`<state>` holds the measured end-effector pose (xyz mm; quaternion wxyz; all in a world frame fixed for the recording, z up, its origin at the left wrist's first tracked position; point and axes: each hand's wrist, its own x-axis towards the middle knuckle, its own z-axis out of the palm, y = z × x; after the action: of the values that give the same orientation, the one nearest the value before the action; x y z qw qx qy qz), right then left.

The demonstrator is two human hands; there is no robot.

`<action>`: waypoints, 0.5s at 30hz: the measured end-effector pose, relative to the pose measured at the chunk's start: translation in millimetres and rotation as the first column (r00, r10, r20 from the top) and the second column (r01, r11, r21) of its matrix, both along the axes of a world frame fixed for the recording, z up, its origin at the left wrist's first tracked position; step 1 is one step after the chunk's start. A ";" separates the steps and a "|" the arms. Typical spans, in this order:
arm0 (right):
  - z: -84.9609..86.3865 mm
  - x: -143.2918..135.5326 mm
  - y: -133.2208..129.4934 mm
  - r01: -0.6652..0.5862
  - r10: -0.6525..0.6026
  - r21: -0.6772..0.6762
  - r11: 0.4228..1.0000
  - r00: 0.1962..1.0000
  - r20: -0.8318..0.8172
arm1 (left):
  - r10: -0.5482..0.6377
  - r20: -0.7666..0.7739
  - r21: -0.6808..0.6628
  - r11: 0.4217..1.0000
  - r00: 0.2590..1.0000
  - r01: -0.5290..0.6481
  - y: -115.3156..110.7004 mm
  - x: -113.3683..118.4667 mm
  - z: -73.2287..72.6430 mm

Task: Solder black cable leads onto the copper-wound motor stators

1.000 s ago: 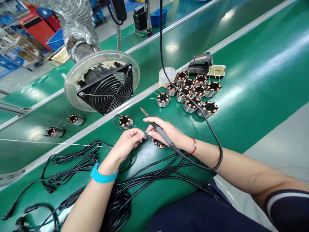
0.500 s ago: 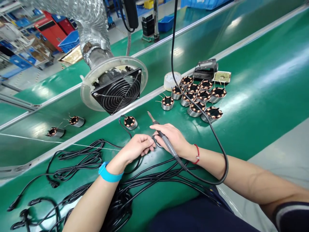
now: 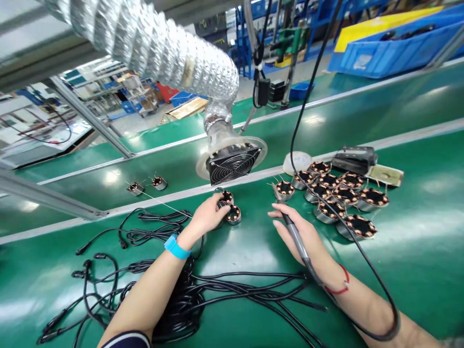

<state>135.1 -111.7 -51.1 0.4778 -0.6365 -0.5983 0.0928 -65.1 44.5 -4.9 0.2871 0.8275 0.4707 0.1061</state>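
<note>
My right hand [image 3: 306,234] grips a soldering iron [image 3: 295,237], its tip pointing up and away beside a wound motor stator [image 3: 285,190]. My left hand [image 3: 208,212] is over the table with thumb and fingers drawn together around something dark that I cannot make out. Right at its fingertips, two more stators stand close together: a rear one [image 3: 227,196], partly covered by the fingers, and a front one [image 3: 234,215]. From under that hand a black cable [image 3: 201,246] runs down towards the bundle of black cables [image 3: 181,299].
Several copper-wound stators [image 3: 346,195] cluster at right, by a white roll [image 3: 297,163], a soldering iron holder [image 3: 353,159] and a sponge tray [image 3: 384,175]. A fume extractor fan [image 3: 234,166] hangs ahead. The iron's cord [image 3: 357,244] loops across the right side.
My hands have moved apart. A second stator now stands beside the one near the fan, with my left hand at it. My right hand has gone right with the iron; the view has tilted up.
</note>
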 end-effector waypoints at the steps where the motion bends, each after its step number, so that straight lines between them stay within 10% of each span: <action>1: 0.7 -0.5 -0.6 -0.007 0.007 0.009 1.000 1.000 0.005 | -0.019 -0.074 -0.011 1.000 0.997 0.018 -1.4 2.3 -1.2; 8: 3.4 -8.2 -6.0 -0.035 0.033 0.026 0.999 0.997 0.075 | 0.018 -0.288 0.014 1.000 0.958 -0.014 6.3 13.8 -2.9; 15: 8.4 -3.2 -7.4 -0.021 0.005 0.086 0.996 0.985 0.175 | 0.143 -0.221 0.094 0.988 0.965 -0.125 68.8 8.5 7.5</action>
<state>131.9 -119.1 -42.7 0.4504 -0.6167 -0.6455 0.0133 -56.6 113.4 2.6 0.1903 0.8112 0.5508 0.0485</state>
